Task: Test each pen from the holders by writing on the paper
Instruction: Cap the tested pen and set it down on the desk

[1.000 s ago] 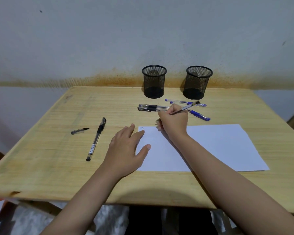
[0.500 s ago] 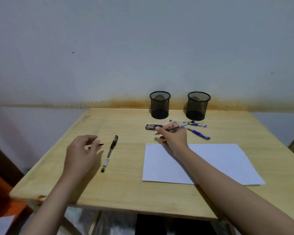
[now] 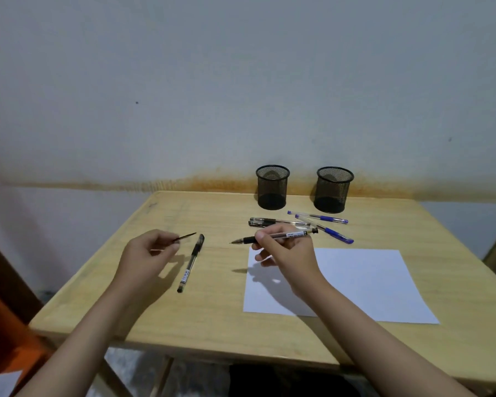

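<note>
while my right hand pinched an open pen above the paper, my left hand pinched its cap. one black pen lay capped at the left. both holders looked empty; four pens near them seemed left to try.

Bare table is left open between the capped black pen and the paper. The way to the two holders is barred by loose pens laid before them.
</note>
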